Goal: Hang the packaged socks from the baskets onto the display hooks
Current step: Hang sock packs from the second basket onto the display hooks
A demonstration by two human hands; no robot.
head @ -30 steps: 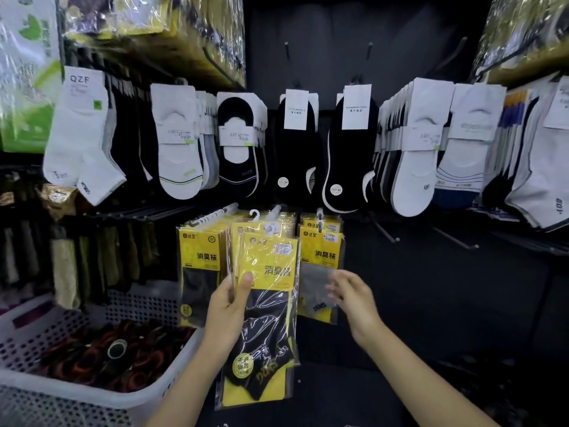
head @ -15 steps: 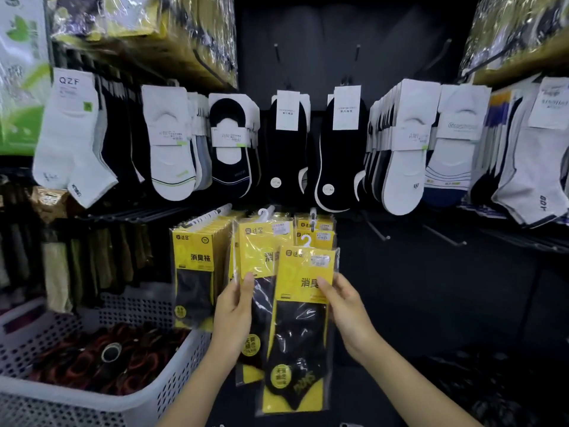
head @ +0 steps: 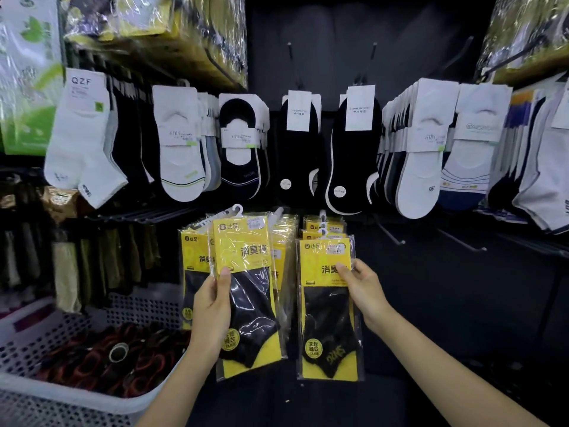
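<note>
My left hand (head: 212, 306) grips a stack of yellow-and-black packaged socks (head: 246, 291) by its left edge, the white hanger tabs at its top near the middle hook. My right hand (head: 363, 291) pinches a single sock package (head: 328, 328) by its yellow header, held up in front of the right-hand hook's packs (head: 323, 226). More of the same packs (head: 192, 257) hang on the left hook. A white perforated basket (head: 74, 396) at lower left holds dark red-and-black items.
White and black loose socks hang in a row across the upper rack (head: 295, 143). Bare metal hooks (head: 391, 235) jut out to the right of the yellow packs. Wrapped bundles (head: 160, 29) sit on the shelf overhead.
My right hand took one package off the stack in my left hand and carried it right and up toward the right-hand hook. My left hand raised its stack slightly.
</note>
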